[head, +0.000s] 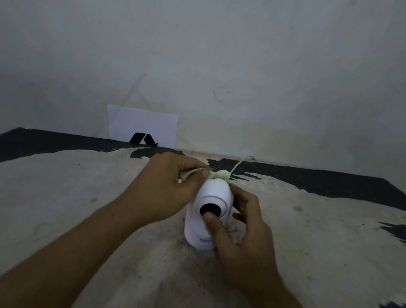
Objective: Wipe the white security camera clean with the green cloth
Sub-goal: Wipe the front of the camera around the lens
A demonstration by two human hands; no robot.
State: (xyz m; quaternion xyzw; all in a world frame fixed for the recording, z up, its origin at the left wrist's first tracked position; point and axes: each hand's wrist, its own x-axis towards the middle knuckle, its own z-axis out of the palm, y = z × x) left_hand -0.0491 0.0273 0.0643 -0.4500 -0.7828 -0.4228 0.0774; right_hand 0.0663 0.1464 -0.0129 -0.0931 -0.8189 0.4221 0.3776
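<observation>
The white security camera stands upright on the worn table, its round black lens turned toward me. My left hand presses a bunched pale green cloth against the camera's top and back. My right hand holds the camera body from the right, its thumb resting just below the lens. A thin white cable runs from behind the camera toward the wall.
A white sheet with a black logo leans against the grey wall at the table's back edge. The table top is peeling, with pale patches over black. The table's right edge slopes down at the far right.
</observation>
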